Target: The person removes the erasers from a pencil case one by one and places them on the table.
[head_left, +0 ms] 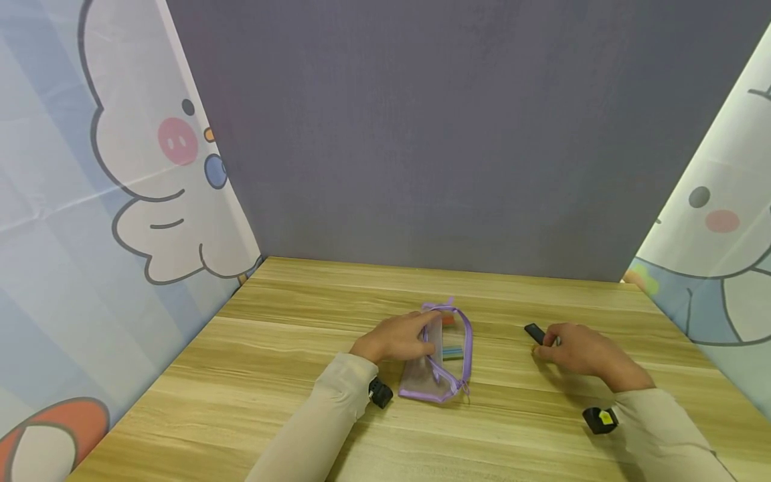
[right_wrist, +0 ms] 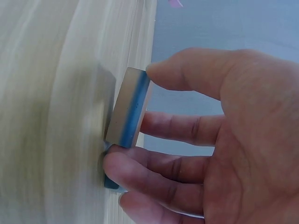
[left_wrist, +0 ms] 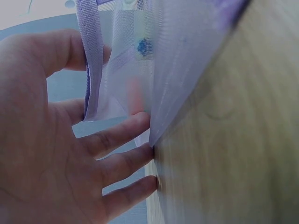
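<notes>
A see-through mesh zip pouch with purple trim [head_left: 430, 396] lies on the table with its mouth spread. At its left edge, my left hand [head_left: 400, 337] holds the purple rim [left_wrist: 92, 60]; the thumb reaches past it and other fingertips rest against the mesh. Inside the pouch show an orange-red item [head_left: 448, 321] and a blue-green striped item [head_left: 452, 352]. To the right, my right hand [head_left: 575, 348] pinches a small beige block with a blue stripe [right_wrist: 128, 107], close to the tabletop. A dark, narrow item [head_left: 533, 333] lies right by those fingers.
The wooden table [head_left: 271, 375] ends at a grey upright panel [head_left: 409, 134] at the back. Cartoon-printed cloths [head_left: 48, 201] hang on both sides. A zip pull [head_left: 464, 387] dangles at the pouch's near corner.
</notes>
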Demonstrator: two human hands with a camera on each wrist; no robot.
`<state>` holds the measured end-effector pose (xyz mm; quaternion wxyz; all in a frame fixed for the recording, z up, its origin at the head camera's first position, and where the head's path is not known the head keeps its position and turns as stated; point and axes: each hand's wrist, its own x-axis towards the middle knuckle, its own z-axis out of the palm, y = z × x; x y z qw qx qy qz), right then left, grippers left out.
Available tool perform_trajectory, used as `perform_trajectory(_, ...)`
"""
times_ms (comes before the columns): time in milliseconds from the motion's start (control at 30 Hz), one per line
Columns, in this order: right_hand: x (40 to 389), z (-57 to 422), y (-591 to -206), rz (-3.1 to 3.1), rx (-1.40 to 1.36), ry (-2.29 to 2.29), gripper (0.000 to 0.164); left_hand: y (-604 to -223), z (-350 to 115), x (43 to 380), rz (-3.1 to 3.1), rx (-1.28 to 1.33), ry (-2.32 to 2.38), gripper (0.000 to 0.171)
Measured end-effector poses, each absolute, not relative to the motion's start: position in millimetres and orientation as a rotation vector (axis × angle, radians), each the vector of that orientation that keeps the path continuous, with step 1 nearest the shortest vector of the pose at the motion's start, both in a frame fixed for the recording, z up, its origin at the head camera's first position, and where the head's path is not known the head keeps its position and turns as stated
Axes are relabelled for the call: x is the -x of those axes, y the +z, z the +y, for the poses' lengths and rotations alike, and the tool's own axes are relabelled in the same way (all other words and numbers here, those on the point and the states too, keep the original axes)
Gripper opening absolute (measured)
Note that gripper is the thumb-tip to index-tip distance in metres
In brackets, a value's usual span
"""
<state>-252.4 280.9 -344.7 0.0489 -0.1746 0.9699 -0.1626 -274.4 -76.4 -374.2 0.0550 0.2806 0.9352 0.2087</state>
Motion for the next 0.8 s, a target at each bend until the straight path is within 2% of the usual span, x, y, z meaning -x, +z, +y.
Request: perform_trajectory(800,250.2,278.3,-342.3,2.958,0.463,-0.436,0.032,-373.4,-77.0,274.6,2.829,-0.859,0.645,0.076)
